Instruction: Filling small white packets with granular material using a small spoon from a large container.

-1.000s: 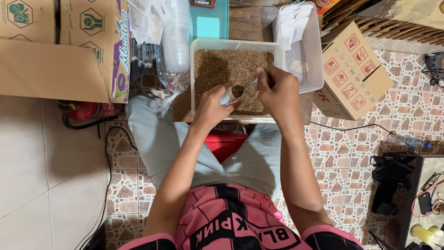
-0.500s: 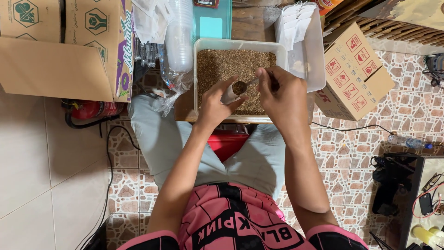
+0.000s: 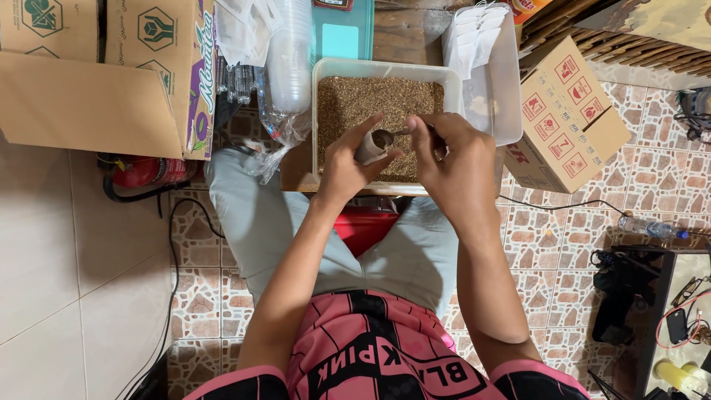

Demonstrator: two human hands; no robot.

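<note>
Left hand: my left hand (image 3: 348, 159) was closed around a small cup (image 3: 374, 144), fingers wrapped round its side, its mouth tipped up and toward the right.
Right hand: my right hand (image 3: 455, 159) was pinched shut on the handle of a small spoon (image 3: 400, 133); most of the handle was hidden under my fingers, so I could only guess at how it was gripped.
Cup and spoon: the spoon's long axis ran left to right, its bowl at the cup's mouth, touching or just above it, I could not tell which. The right hand lay just right of the cup, the left held it from the near left.
Tray: both hands were over the near edge of a white plastic tray (image 3: 318, 111) filled with brown grainy material (image 3: 378, 100), just beyond my knees.
Around: a stack of clear cups (image 3: 289, 59) stood to the far left of the tray, a cardboard box (image 3: 566, 118) to the right.
</note>
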